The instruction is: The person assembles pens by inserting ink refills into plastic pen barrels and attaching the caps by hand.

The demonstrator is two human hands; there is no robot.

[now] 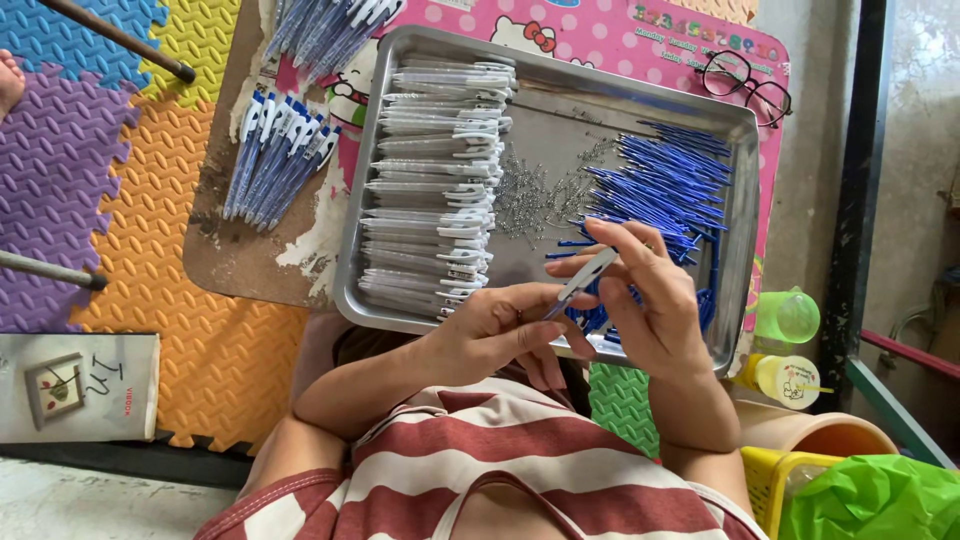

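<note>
Both hands meet over the near edge of the metal tray. The left hand is closed around the lower end of a white pen barrel, while the right hand pinches its upper end with fingertips. Inside the tray, white pen barrels are stacked along the left side, small springs lie in the middle, and blue refills pile at the right. Assembled blue-and-white pens lie on the worktop left of the tray, and eyeglasses rest at its far right corner
</note>
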